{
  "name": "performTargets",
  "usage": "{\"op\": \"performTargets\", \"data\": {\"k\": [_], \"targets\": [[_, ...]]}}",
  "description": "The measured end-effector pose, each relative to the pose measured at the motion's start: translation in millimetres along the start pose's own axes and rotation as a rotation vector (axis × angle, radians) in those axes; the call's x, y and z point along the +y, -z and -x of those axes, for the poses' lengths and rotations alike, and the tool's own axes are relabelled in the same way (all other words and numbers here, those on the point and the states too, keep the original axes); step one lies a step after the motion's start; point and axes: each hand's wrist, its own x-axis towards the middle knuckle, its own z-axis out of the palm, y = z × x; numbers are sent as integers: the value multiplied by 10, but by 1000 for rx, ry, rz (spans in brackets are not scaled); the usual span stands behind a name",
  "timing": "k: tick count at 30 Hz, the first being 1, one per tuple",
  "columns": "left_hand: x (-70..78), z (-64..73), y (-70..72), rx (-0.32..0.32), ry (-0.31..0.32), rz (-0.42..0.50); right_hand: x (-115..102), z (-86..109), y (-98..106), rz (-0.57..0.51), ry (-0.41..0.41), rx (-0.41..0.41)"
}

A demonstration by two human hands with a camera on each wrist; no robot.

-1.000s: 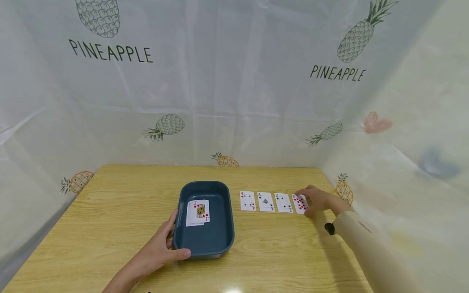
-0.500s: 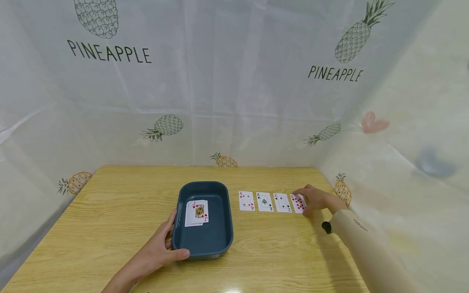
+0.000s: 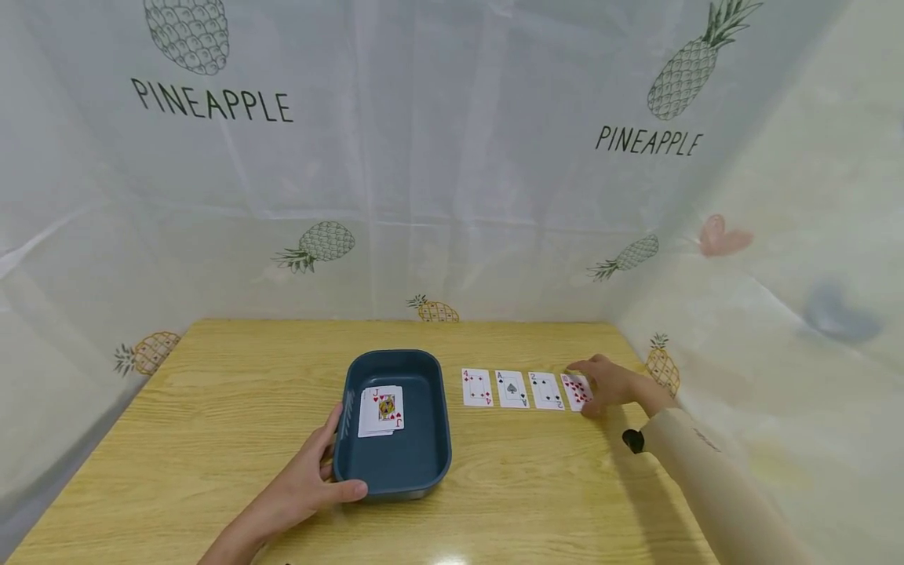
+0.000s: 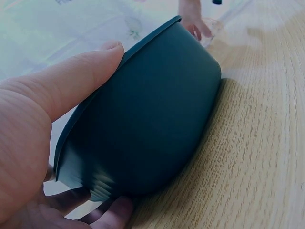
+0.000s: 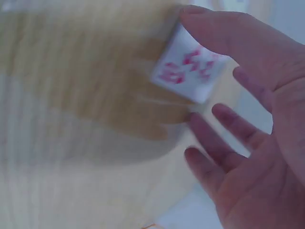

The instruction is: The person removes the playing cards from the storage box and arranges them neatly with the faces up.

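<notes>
My left hand [image 3: 304, 479] holds a dark blue tray [image 3: 431, 463] at its near left corner. In the left wrist view, the thumb lies on the rim and the fingers reach round the wall. Inside the tray is a small stack of playing cards [image 3: 381, 411], a jack of hearts on top. My right hand [image 3: 614, 386] is over a red-pip playing card [image 3: 576, 392] at the right end of a face-up row, thumb and index finger spread at its edges. The right wrist view shows the other fingers loosely extended, though blurred.
Left of the red-pip card lie a two of spades [image 3: 546, 391], an ace of spades [image 3: 512, 389] and a four of diamonds [image 3: 477, 388]. They rest on a wooden table [image 3: 212, 392]. A pineapple-print curtain [image 3: 395, 157] hangs behind and along the sides.
My right index finger has lifted slightly off the red-pip card's top edge, showing more of its corner. The card, the tray and my left hand have stayed in place.
</notes>
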Motion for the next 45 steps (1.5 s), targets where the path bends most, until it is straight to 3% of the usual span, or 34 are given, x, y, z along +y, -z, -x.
{"op": "performTargets", "data": {"k": [5, 12, 19, 25, 37, 45], "targets": [[4, 10, -11, 2, 4, 4, -245, 23, 123, 21, 105, 107], [-1, 11, 5, 13, 10, -12, -1047, -100, 188, -24, 279, 246], [-10, 5, 4, 3, 9, -1, -1872, -324, -46, -125, 412, 231], [-18, -1, 4, -7, 2, 2, -2362, -596, -306, -142, 498, 197], [-3, 1, 6, -22, -3, 16, -2789, -1004, -713, 14, 442, 104], [-5, -6, 13, -38, 8, 24, -2881, -1090, -858, 242, 405, 110]]}}
